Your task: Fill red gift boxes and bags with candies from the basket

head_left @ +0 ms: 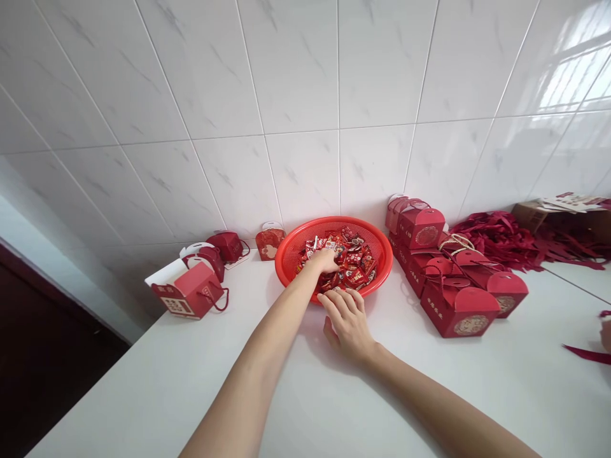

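A red plastic basket (281, 253) holds a heap of small red wrapped candies (356, 275). Reaching into the heap is my left hand (325, 261), its fingertips hidden among the wrappers, so its grip does not show. At the basket's near rim lies my right hand (351, 321), fingers stretched out and slightly apart, holding nothing. To the left stands an open red gift box (198, 294) with a cord handle, and a small red box (270, 242) is just beside the basket against the wall.
Several closed red gift boxes (461, 308) are grouped right of the basket. Behind them lie dark red ribbons (496, 238) and a cardboard box (527, 216). Another person's hand (606, 334) shows at the right edge near a ribbon strip (589, 355). A tiled wall (300, 172) backs the white table (157, 388).
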